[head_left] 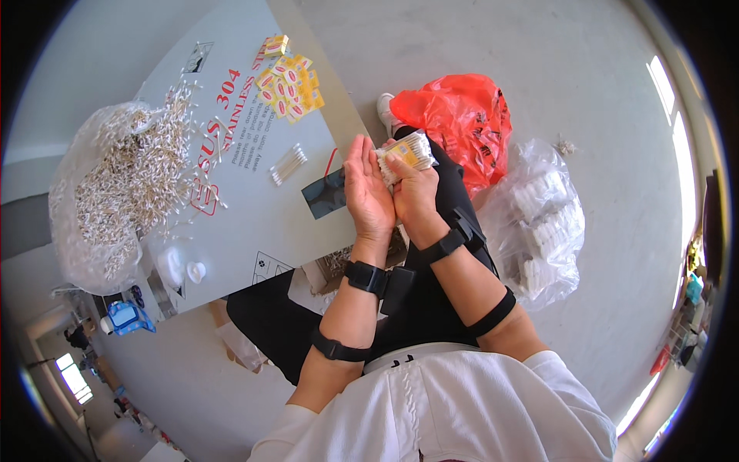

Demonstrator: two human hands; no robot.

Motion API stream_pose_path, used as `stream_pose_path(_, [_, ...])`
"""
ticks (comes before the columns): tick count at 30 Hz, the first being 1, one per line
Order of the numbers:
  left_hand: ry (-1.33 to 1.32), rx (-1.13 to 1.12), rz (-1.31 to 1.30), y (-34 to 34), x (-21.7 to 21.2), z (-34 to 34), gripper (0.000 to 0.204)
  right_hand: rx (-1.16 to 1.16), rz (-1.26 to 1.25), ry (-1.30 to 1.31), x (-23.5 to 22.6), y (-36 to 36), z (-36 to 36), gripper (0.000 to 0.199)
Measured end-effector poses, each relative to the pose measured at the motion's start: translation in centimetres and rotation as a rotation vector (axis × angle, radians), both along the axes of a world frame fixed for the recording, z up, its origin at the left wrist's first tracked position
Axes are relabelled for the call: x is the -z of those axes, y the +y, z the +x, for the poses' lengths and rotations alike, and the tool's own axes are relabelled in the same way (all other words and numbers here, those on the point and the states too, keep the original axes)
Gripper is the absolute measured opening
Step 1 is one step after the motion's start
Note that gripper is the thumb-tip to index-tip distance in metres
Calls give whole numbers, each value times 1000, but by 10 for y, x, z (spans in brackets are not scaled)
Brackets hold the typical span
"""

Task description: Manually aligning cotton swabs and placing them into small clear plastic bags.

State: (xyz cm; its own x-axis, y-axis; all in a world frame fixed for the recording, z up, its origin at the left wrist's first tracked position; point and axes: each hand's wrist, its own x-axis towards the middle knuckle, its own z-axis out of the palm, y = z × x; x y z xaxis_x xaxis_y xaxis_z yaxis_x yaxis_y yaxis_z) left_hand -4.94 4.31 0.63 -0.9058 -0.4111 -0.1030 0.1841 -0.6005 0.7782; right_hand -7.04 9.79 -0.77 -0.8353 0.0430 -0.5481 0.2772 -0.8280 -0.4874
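Observation:
My right hand grips a small bundle of cotton swabs with a yellow paper band around it, held upright over my lap. My left hand is flat and open-palmed, pressed against the left side of the bundle. Both wrists wear black bands. On the grey sheet-metal tabletop to the left lie a small loose row of swabs and a cluster of yellow-and-red labels.
A big clear bag of loose cotton swabs spills onto the table's left side. A red plastic bag and a clear bag of finished white bundles lie on the floor to my right. A white cap rests near the table edge.

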Motion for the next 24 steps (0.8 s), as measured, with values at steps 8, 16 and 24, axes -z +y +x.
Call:
stream_pose_path(8, [-170,-104,-142,-2,-6,35,60,-48,-150,65,15,17,0,36])
stream_pose_path(16, [-232,64,-61,4,-20,56,59,-25,-143,98,4,12,-3,33])
stream_pose_path(24, [-321,196,-202,-13,-25,42,71,-65,-109,130,10,13,-2,40])
